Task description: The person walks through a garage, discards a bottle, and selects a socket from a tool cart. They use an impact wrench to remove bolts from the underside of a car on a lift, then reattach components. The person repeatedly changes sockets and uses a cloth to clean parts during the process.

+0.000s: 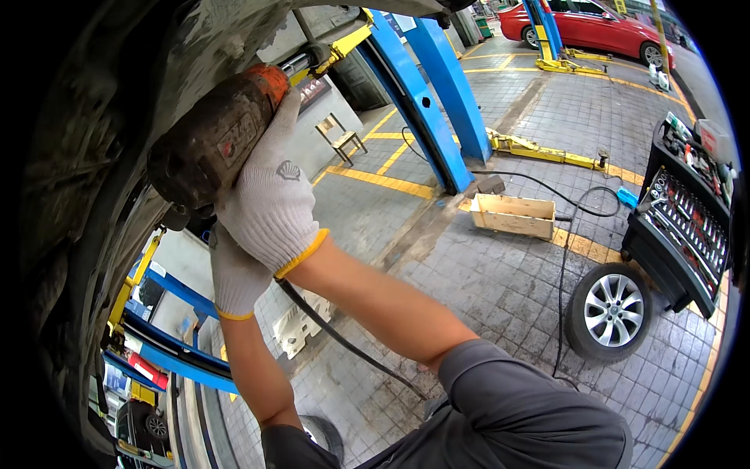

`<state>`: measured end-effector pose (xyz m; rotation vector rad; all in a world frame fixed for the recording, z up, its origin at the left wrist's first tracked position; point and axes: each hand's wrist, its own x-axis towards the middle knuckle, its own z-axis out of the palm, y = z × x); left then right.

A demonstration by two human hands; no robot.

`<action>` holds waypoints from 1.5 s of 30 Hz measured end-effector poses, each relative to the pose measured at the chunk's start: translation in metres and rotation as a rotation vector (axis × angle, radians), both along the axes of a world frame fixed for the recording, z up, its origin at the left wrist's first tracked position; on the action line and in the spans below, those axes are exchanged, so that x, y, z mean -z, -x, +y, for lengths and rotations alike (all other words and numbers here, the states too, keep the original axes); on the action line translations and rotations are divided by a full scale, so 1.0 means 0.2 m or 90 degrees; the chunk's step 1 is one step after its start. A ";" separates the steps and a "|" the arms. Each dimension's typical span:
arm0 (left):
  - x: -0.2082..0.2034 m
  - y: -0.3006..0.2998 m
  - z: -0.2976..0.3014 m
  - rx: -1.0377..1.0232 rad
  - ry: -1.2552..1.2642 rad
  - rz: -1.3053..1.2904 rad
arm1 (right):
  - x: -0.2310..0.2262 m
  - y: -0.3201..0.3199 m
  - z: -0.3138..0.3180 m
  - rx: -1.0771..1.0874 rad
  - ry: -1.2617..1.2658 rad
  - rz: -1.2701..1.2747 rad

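Observation:
A grimy impact wrench (207, 133) with an orange front end is raised at the upper left, close under a car's underbody (78, 156). Its shiny socket (295, 64) points up toward a dark part of the underside; whether it sits on a fastener I cannot tell. My right hand (273, 184), in a white knit glove with a yellow cuff, supports the wrench body along its side. Lower down, my left hand (237, 270), gloved alike, is closed around the handle area, its fingers hidden. A black air hose (336, 336) runs down from there.
Blue lift posts (418, 102) with yellow arms (547, 152) stand ahead. On the tiled floor are a wooden box (512, 215), a wheel (608, 313), trailing hose and a tool cart (680, 227) with wrenches. A chair (340, 141) and red car (586, 27) are farther off.

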<state>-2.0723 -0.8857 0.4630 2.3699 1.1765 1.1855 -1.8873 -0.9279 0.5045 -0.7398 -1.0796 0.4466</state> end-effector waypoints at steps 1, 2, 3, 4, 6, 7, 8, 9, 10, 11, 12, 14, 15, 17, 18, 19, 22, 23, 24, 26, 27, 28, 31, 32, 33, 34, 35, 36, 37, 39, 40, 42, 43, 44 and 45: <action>0.02 -0.02 0.00 0.054 0.063 -0.094 | 0.00 0.00 -0.02 0.014 0.025 -0.023; 0.02 -0.04 0.00 0.088 0.083 -0.136 | 0.00 0.00 -0.06 0.029 0.050 -0.046; 0.02 -0.04 0.01 0.125 0.122 -0.200 | -0.01 0.00 -0.05 0.038 0.062 -0.063; 0.02 -0.04 0.01 0.160 0.163 -0.268 | -0.01 0.01 -0.05 0.045 0.076 -0.080; 0.03 -0.01 0.02 0.177 0.204 -0.321 | -0.01 0.02 0.00 0.037 0.076 -0.087; 0.03 0.01 0.02 0.152 0.184 -0.284 | -0.01 0.02 0.00 0.023 0.074 -0.083; 0.03 0.02 -0.01 0.133 0.175 -0.269 | -0.01 0.00 -0.01 -0.005 0.068 -0.064; 0.02 0.03 -0.03 0.109 0.158 -0.246 | -0.01 -0.01 -0.02 -0.034 0.063 -0.045; 0.01 0.01 -0.04 0.101 0.153 -0.250 | 0.00 -0.01 0.00 -0.048 0.038 -0.039; 0.01 -0.01 -0.05 0.097 0.153 -0.255 | 0.00 0.00 0.03 -0.063 0.013 -0.032; 0.00 -0.03 -0.05 0.093 0.149 -0.261 | 0.00 0.01 0.05 -0.079 -0.012 -0.024; -0.01 -0.04 -0.04 0.084 0.142 -0.264 | 0.01 0.04 0.09 0.018 -0.047 -0.045; -0.01 -0.05 -0.05 0.081 0.142 -0.266 | 0.01 0.05 0.10 0.067 -0.064 -0.056; -0.01 -0.07 -0.08 0.071 0.168 -0.311 | 0.00 0.00 0.07 -0.050 0.000 -0.062; -0.01 -0.09 -0.09 0.071 0.197 -0.357 | 0.00 -0.01 0.06 -0.107 0.032 -0.065; -0.03 -0.12 -0.10 0.075 0.215 -0.393 | 0.00 -0.02 0.07 -0.114 0.035 -0.049; -0.03 -0.15 -0.09 0.088 0.230 -0.457 | -0.01 -0.03 0.07 -0.125 0.059 -0.045; 0.00 -0.06 -0.04 0.089 0.181 -0.363 | -0.02 -0.03 0.06 -0.125 0.079 -0.071; 0.03 0.01 -0.02 0.066 0.133 -0.271 | -0.02 -0.02 0.04 -0.125 0.099 -0.096; 0.05 0.01 -0.03 0.008 0.025 -0.102 | -0.01 0.00 0.05 -0.084 0.069 -0.100; 0.03 -0.01 -0.07 0.029 0.058 -0.147 | 0.00 0.01 0.06 -0.065 0.053 -0.101; 0.02 -0.03 -0.09 0.054 0.087 -0.196 | 0.01 0.01 0.07 -0.058 0.044 -0.099; 0.01 -0.03 -0.11 0.116 0.186 -0.375 | 0.01 0.01 0.08 -0.042 0.013 -0.093; 0.04 0.00 -0.06 0.003 0.054 -0.198 | 0.01 0.01 0.07 -0.038 0.002 -0.090; 0.04 0.00 -0.07 -0.012 0.044 -0.209 | 0.01 0.01 0.06 -0.034 -0.009 -0.088; 0.04 -0.01 -0.07 -0.031 0.035 -0.218 | 0.01 0.00 0.04 -0.066 0.009 -0.075; 0.04 -0.02 -0.08 -0.050 0.025 -0.226 | 0.01 -0.01 0.02 -0.097 0.027 -0.062; 0.07 0.01 -0.08 -0.110 -0.063 -0.062 | 0.01 -0.02 0.01 -0.128 0.045 -0.050; 0.08 -0.02 -0.09 -0.091 -0.018 -0.107 | 0.01 -0.03 0.01 -0.114 0.037 -0.060; 0.06 -0.12 -0.11 0.030 0.203 -0.408 | 0.03 -0.04 0.03 -0.086 0.023 -0.082; 0.07 -0.13 -0.09 0.075 0.248 -0.482 | 0.04 -0.05 0.04 -0.071 0.017 -0.090; 0.17 -0.08 -0.01 0.089 0.196 -0.460 | 0.05 -0.07 0.04 -0.048 0.003 -0.105; 0.21 -0.07 -0.02 0.019 0.083 -0.210 | 0.09 -0.07 0.04 -0.067 0.001 -0.104; 0.24 -0.06 -0.02 -0.108 -0.086 0.081 | 0.11 -0.09 0.04 -0.083 -0.002 -0.100; 0.26 -0.06 -0.02 -0.206 -0.257 0.279 | 0.14 -0.10 0.05 -0.100 -0.006 -0.097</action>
